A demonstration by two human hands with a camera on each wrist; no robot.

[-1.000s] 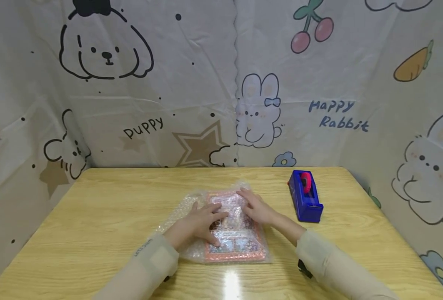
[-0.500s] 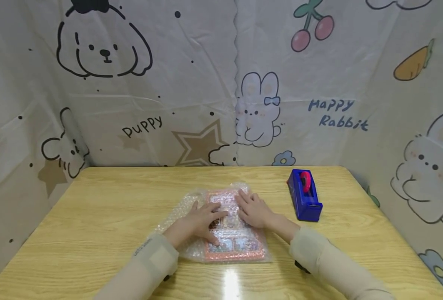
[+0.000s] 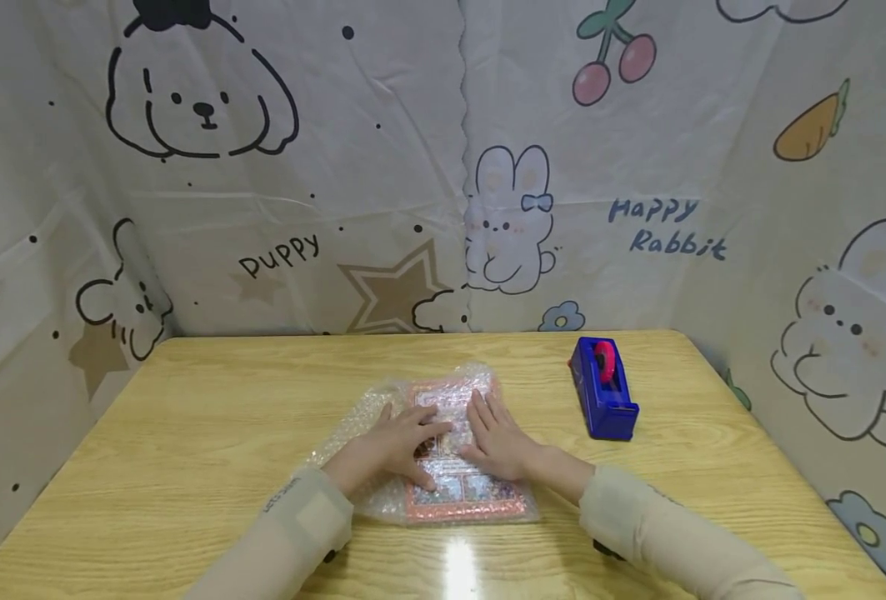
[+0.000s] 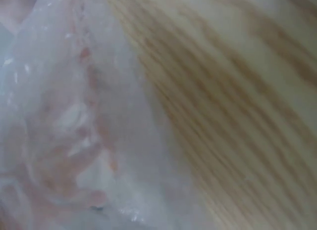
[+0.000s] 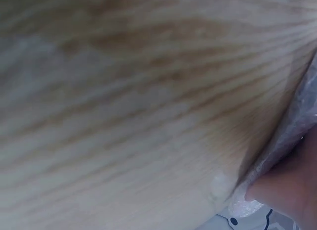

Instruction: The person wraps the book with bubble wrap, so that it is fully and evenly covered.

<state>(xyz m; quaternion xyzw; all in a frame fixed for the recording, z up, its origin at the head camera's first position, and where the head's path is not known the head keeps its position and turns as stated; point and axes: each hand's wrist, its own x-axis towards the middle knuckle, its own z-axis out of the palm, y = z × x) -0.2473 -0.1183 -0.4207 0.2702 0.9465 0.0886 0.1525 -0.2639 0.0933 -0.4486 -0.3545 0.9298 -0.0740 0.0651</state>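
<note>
With the clock centred on the flat, orange-bordered item (image 3: 446,465) and twelve toward the table's far edge, the main difference from a second ago is the right hand (image 3: 501,446). It has slid toward the person, its fingertips leaving the item's one o'clock corner; the fingers now lie straighter and closer together, aimed at eleven, with the thumb apart toward nine. The left hand (image 3: 401,446) matches its earlier pose, resting on the item from the nine o'clock side with fingers spread and thumb held wide. Both hands lie over the item and neither pinches it. The item rests between the forearms, inside bubble wrap (image 3: 363,417), in the same spot on the table (image 3: 225,417); the head view has drifted slightly. Loose wrap fans out toward nine, with narrower margins at twelve and four. The far edge of the tabletop crosses at twelve, a strip of wood short of the wrap, and printed cloth (image 3: 412,125) rises behind it. The widest stretch of wood runs from the loose wrap toward the side edge at nine. At two, a blue tape dispenser (image 3: 611,417) with a red roll (image 3: 605,362) stands apart from the right hand, with more wood between it and the side edge at three. Pale sleeves (image 3: 675,533) come in from seven and five.
</note>
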